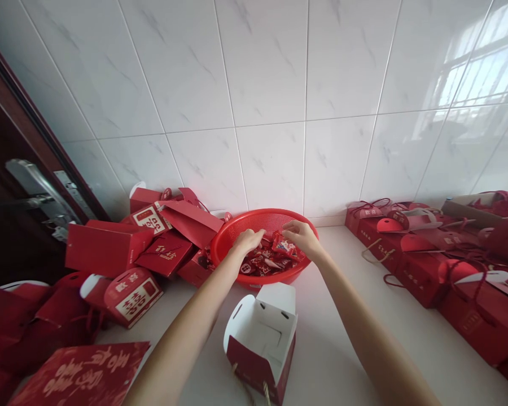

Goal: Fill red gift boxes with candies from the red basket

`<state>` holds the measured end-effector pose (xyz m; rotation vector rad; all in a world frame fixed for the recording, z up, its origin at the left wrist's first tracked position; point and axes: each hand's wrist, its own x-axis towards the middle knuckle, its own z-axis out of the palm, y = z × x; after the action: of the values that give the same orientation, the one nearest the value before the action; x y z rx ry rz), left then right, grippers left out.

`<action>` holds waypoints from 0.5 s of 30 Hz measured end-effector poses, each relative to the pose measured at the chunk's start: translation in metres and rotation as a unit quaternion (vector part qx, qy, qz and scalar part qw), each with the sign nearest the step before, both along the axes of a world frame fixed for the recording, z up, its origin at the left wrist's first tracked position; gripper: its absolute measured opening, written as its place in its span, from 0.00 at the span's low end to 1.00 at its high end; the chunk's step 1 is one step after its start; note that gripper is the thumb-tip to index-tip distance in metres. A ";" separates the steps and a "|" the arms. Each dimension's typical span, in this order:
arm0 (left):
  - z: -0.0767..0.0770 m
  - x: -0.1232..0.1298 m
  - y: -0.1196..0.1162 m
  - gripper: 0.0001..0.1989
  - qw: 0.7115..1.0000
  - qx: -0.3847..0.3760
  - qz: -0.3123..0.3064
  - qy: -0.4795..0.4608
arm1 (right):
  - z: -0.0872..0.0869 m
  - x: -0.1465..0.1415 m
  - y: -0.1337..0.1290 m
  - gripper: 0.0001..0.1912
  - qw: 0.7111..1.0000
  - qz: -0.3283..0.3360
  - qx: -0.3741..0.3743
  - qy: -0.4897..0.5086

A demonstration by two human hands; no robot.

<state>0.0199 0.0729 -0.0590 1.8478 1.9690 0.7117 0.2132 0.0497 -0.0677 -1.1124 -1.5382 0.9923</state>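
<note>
A red plastic colander (258,216) stands against the wall, with many small red wrapped candies (265,265) in it. Over the colander's left side is my left hand (249,240), its visible fingers stretched toward the middle and the rest hidden behind the hand. At the right side my right hand (301,235) pinches a red patterned candy packet (284,246) by its upper edge. In front of the colander sits an open gift box (260,332), dark red outside and white inside, with a cord handle. No candies show inside it.
Red gift boxes (105,245) lie heaped on the left of the white tabletop (330,332), beside a dark door with a metal handle (42,183). A red printed bag (82,372) is at front left. Rows of red boxes (419,270) line the right. Behind rises a tiled wall (271,163).
</note>
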 end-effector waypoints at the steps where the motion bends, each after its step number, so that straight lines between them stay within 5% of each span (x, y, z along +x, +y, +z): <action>1: 0.001 0.000 -0.002 0.20 1.000 -0.014 0.007 0.020 | 0.001 0.000 -0.001 0.07 1.000 -0.001 -0.002 -0.004; 9: 0.006 0.009 -0.012 0.05 0.979 -0.141 -0.067 0.130 | 0.000 0.000 -0.001 0.06 1.000 -0.002 0.007 -0.010; 15: 0.013 0.012 -0.016 0.09 0.946 -0.232 -0.148 0.169 | 0.000 0.000 -0.001 0.05 1.000 -0.006 0.017 -0.009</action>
<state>0.0322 0.0568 -0.0464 1.9809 1.7778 -0.1630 0.2129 0.0489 -0.0679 -1.1089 -1.5557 0.9474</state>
